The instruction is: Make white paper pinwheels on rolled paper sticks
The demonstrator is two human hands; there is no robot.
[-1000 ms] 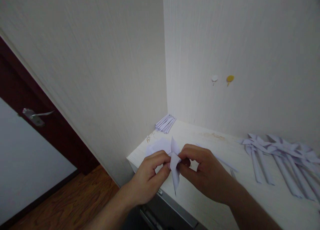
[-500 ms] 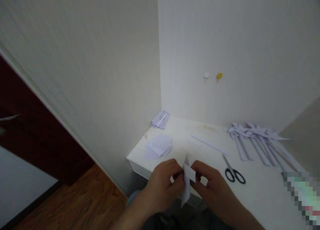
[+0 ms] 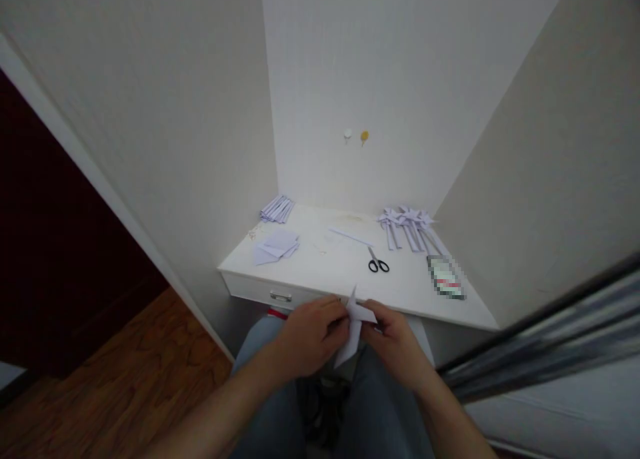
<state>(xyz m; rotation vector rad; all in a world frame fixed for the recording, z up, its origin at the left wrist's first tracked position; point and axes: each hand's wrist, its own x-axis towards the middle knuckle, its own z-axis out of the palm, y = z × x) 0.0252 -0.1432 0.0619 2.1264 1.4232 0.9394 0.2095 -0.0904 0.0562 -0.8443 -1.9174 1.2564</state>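
Note:
Between my two hands is a folded white paper pinwheel (image 3: 353, 329), its pointed blades sticking out up, down and to the right. My left hand (image 3: 320, 329) pinches its left side, thumb and fingers closed. My right hand (image 3: 387, 332) grips the right side near the blade that points right. The fingertips are partly hidden behind the paper. Both hands are over my lap, just in front of the white desk (image 3: 310, 282). On the desk beyond them are black-handled scissors (image 3: 378, 262) and a thin rolled paper stick (image 3: 351, 237).
Loose paper squares (image 3: 277, 247) lie at the desk's left, with a bundle of paper sticks (image 3: 277, 208) behind. Several finished paper pinwheels (image 3: 410, 222) on sticks lie at the back right, near a blurred-out phone-like object (image 3: 446, 277). Walls enclose the desk; a drawer handle (image 3: 281, 297) is in front.
The view has pulled back and turned right, showing more desk, my legs and the right wall. Both hands still hold the paper, whose blades now show at a different angle.

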